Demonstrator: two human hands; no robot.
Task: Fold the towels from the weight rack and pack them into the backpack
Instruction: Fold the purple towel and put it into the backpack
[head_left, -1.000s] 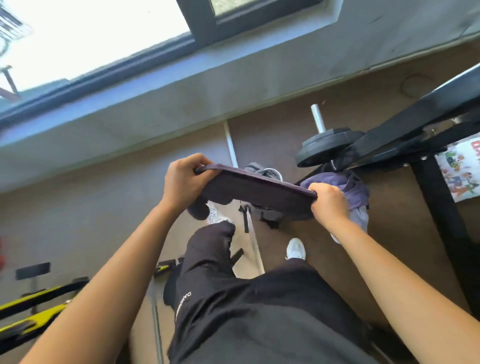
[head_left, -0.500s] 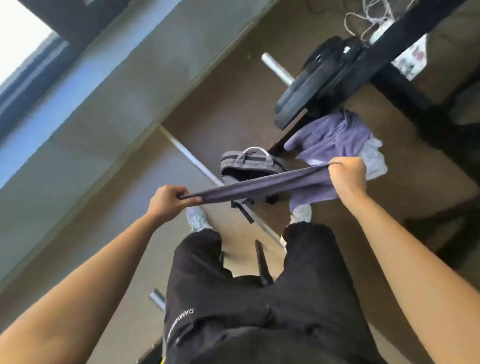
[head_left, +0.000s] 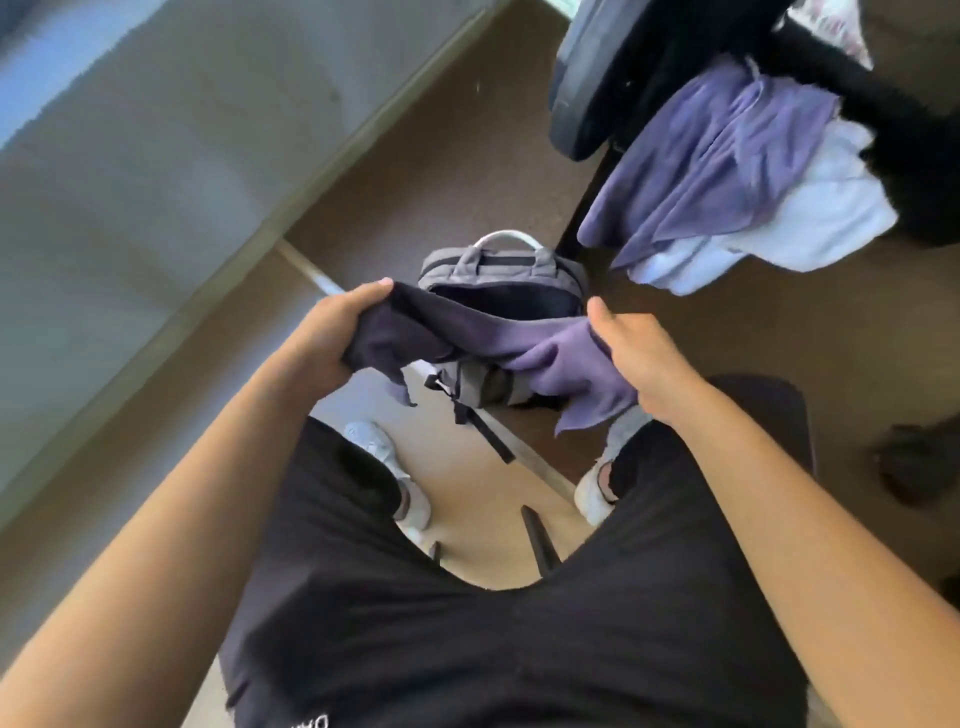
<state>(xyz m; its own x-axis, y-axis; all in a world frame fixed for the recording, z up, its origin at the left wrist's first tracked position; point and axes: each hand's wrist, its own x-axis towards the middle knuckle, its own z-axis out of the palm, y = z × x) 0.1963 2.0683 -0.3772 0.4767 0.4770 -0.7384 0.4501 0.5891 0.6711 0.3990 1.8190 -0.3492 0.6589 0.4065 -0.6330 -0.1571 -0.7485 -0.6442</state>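
Left hand (head_left: 332, 338): I have it curled round the left end of the towel (head_left: 488, 338), thumb on top and fingers bunched under the cloth.
Right hand (head_left: 634, 353): it grips the towel's right end; the thumb sticks up over the edge, and my fingers are hidden under the cloth.
Towel: dark purple and slack between my two hands, with loose corners drooping below each grip. It is bunched, not a neat fold.
Backpack (head_left: 498, 262): grey and upright on the floor just beyond my hands, with its top unzipped and the dark inside showing. The towel hangs across its front in my view; I cannot tell whether they touch.
Strap (head_left: 485, 431): black, trailing from the backpack toward my feet.
Shoes: the left shoe (head_left: 387, 460) and right shoe (head_left: 597, 488) are pale and planted on either side of the strap.
Shorts (head_left: 467, 623): black, filling the bottom of the view.
Rack (head_left: 841, 83): a black frame, upper right.
Plate (head_left: 576, 93): dark, on the rack's left side.
Remaining towels: a purple one (head_left: 717, 156) draped over a white one (head_left: 810, 223), both hanging off the rack, right of the backpack.
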